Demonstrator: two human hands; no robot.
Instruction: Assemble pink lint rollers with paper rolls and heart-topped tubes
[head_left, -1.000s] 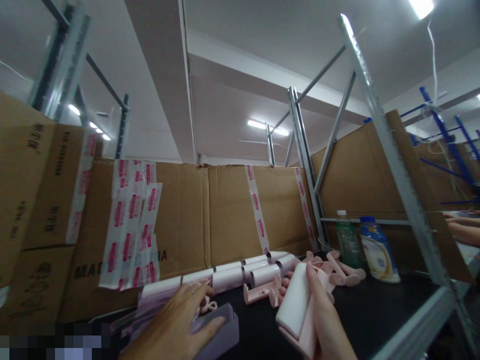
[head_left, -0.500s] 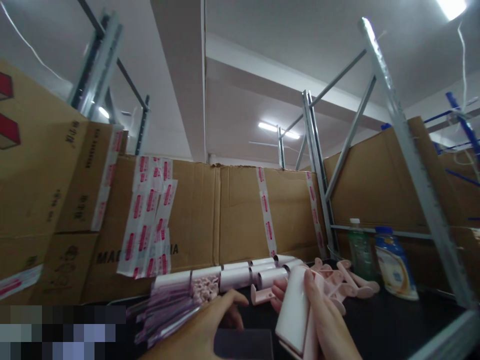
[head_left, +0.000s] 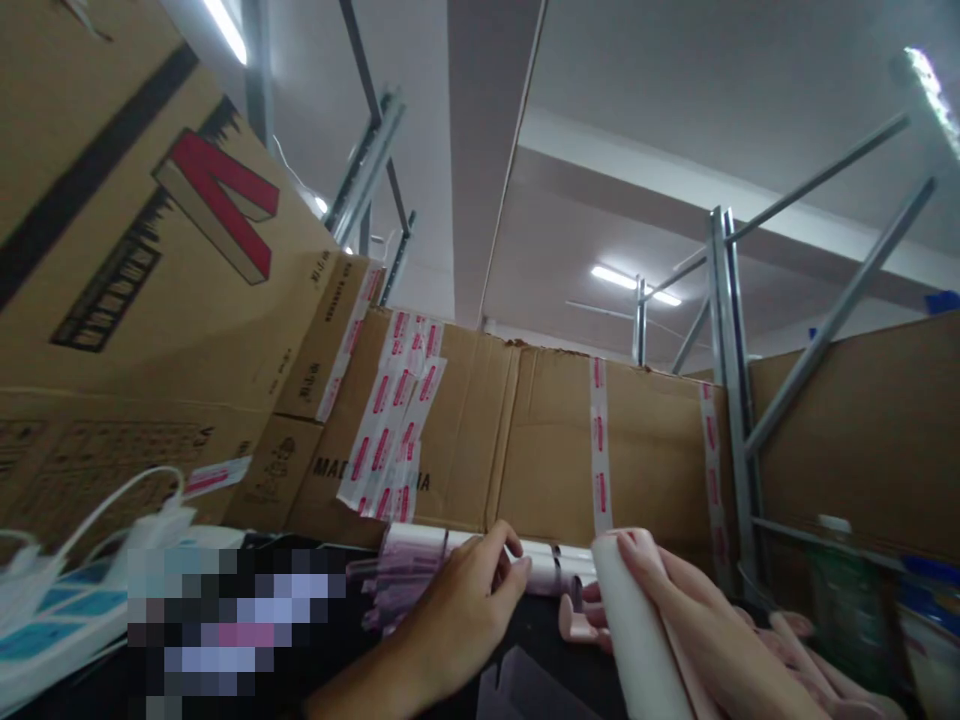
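Observation:
My right hand [head_left: 705, 610] is wrapped around a white roll [head_left: 637, 640] with a pink holder [head_left: 684, 655] along its side. The roll stands tilted, its top end leaning left. My left hand [head_left: 465, 610] is near the row of white rolls [head_left: 538, 573] at the back, its fingers bent and apart, with nothing visible in them. Glossy purple plastic pieces [head_left: 397, 585] lie beyond its wrist. A pink part [head_left: 576, 625] sits between the hands. Below, a dark purplish flat piece [head_left: 525, 690] is partly cut off by the frame edge.
More pink holders [head_left: 799, 655] lie at the right, beside a green bottle [head_left: 847, 590] and a blue-capped container [head_left: 930, 610]. A power strip [head_left: 67, 620] with white plugs is at the left. Cardboard walls [head_left: 547, 440] and metal posts [head_left: 731, 400] surround the black surface.
The view has swung left, bringing the power strip into sight. My left hand has moved forward towards the row of rolls. My right hand keeps hold of the roll and pink holder.

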